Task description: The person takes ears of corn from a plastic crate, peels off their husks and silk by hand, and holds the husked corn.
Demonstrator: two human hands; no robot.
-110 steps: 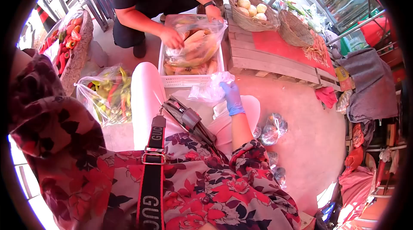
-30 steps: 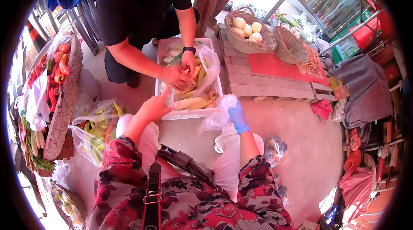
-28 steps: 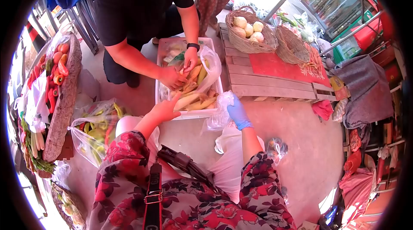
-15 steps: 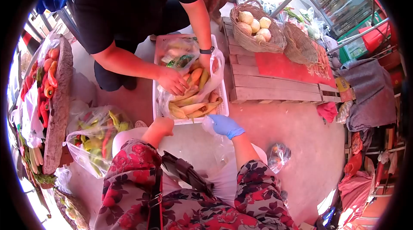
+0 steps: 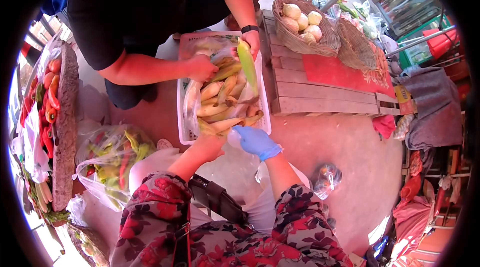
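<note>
My left hand (image 5: 206, 148), bare, is at the near edge of the white plastic crate (image 5: 187, 136). Its fingers are curled; what they hold, if anything, is hidden. My right hand (image 5: 257, 142), in a blue glove, pinches a bunched clear plastic bag (image 5: 234, 138) just beside it. Inside the crate lie several ears of corn (image 5: 212, 90) in pale husks, partly within clear plastic. Across from me a person in a black top has one hand (image 5: 202, 68) on the corn. The person's other hand (image 5: 253, 42) is at a green-husked ear of corn (image 5: 247, 64) standing upright.
A bag of green and red peppers (image 5: 117, 159) sits on the floor at left, by a stone-like ledge (image 5: 65, 127) with red peppers. At right, a wooden pallet (image 5: 320, 102) bears a wicker basket (image 5: 322, 49) of onion-like vegetables. A small knotted bag (image 5: 327, 179) lies on the floor.
My left hand has moved forward and right to the crate's edge. My right hand has moved slightly forward with the bag. The other person has raised a green ear of corn upright.
</note>
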